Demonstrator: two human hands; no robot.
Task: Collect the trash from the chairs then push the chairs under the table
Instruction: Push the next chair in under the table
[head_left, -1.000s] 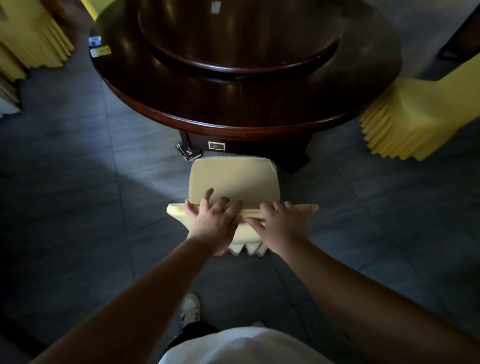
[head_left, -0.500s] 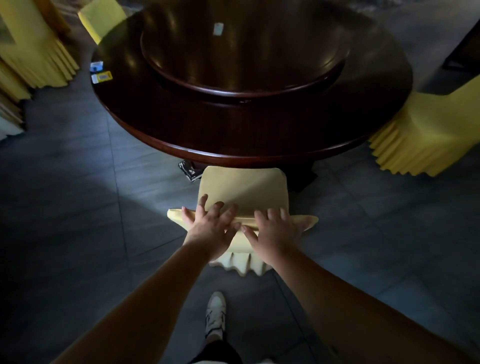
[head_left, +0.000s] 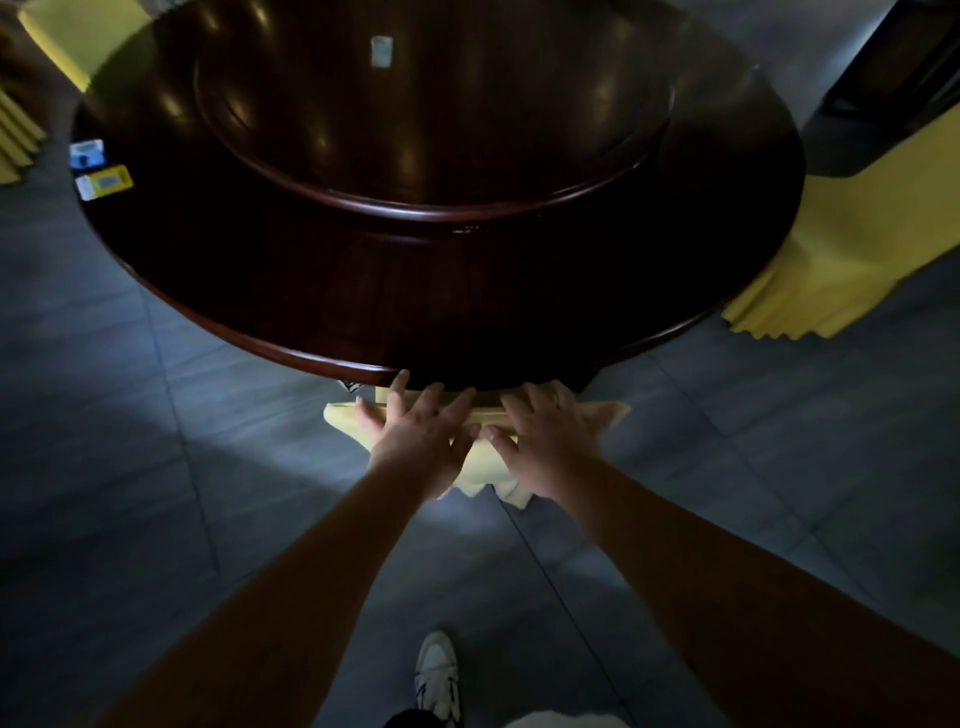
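A chair in a pale yellow cover stands at the near edge of the dark round wooden table, its seat hidden under the tabletop. Only the top of its backrest and some pleated skirt show. My left hand and my right hand lie side by side on top of the backrest, fingers spread and pointing toward the table. Two small packets, one yellow and one blue, lie on the table's left edge.
A raised turntable fills the table's middle, with a small card on it. Another yellow-covered chair stands at the right, one more at the far left. Grey floor tiles surround me; my shoe is below.
The chair has slid forward under the table with both hands on its backrest; the seat, visible before, is now hidden. I have stepped closer.
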